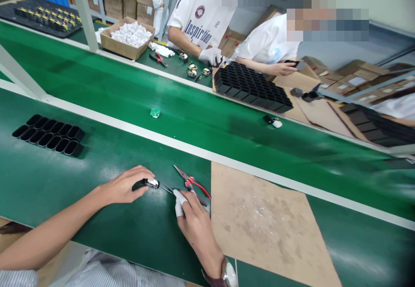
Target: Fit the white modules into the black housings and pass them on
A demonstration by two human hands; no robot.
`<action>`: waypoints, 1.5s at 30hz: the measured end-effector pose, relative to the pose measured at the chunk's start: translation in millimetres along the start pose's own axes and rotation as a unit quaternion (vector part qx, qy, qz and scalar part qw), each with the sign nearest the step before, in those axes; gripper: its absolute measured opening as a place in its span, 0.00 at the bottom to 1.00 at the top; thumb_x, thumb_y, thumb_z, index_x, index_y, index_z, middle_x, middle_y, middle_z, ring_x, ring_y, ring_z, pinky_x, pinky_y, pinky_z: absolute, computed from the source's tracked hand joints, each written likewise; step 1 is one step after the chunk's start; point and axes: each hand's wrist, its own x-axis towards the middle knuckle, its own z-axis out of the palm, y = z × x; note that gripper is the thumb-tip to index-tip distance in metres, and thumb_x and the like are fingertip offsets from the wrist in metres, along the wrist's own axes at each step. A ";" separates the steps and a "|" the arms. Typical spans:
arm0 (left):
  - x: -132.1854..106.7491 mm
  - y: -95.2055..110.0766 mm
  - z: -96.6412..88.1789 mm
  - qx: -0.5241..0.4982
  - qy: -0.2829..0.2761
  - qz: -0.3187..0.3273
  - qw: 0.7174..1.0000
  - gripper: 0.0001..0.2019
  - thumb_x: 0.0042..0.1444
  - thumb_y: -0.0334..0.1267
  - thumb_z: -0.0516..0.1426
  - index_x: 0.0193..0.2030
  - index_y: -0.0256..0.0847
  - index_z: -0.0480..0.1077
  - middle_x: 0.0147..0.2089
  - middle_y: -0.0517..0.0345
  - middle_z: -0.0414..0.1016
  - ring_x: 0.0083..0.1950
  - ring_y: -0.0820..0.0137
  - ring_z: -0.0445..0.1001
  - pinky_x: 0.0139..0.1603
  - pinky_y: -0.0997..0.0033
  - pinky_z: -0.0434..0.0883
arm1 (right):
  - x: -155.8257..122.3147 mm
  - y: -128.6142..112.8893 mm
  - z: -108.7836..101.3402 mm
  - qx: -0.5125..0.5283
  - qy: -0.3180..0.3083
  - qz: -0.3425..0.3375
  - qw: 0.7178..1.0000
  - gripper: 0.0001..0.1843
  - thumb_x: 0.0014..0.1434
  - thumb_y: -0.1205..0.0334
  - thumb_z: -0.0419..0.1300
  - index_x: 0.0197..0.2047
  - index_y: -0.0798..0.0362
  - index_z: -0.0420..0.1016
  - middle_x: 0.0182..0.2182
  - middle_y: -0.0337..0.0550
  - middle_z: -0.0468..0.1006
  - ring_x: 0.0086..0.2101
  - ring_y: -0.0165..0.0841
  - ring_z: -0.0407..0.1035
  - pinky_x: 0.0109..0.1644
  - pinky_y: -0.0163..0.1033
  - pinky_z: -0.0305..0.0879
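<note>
My left hand (125, 186) rests on the green bench top and pinches a small black and white part (151, 183) between thumb and fingers. My right hand (193, 218), a white cot on its forefinger, lies just right of it with fingers closed around the handle of thin tweezers (167, 189); the tip points toward the part. Red-handled pliers (191, 181) lie on the bench just beyond my right hand, untouched.
A black cell tray (48, 134) sits at left, a brown cardboard sheet (266, 222) at right. A green board (154, 113) and a black-white part (272, 121) ride the conveyor belt. Across it, two people work by a large black tray (251, 88) and a box of white parts (127, 36).
</note>
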 end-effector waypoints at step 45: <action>-3.8 -4.7 3.1 0.086 0.015 0.034 0.996 0.16 0.70 0.36 0.60 0.63 0.47 0.70 0.62 0.48 0.76 0.62 0.61 0.77 0.63 0.60 0.77 | 0.0 -2.2 15.7 -0.017 -0.022 0.021 0.999 0.24 0.67 0.72 0.56 0.65 0.54 0.69 0.55 0.55 0.76 0.52 0.48 0.73 0.59 0.59 0.73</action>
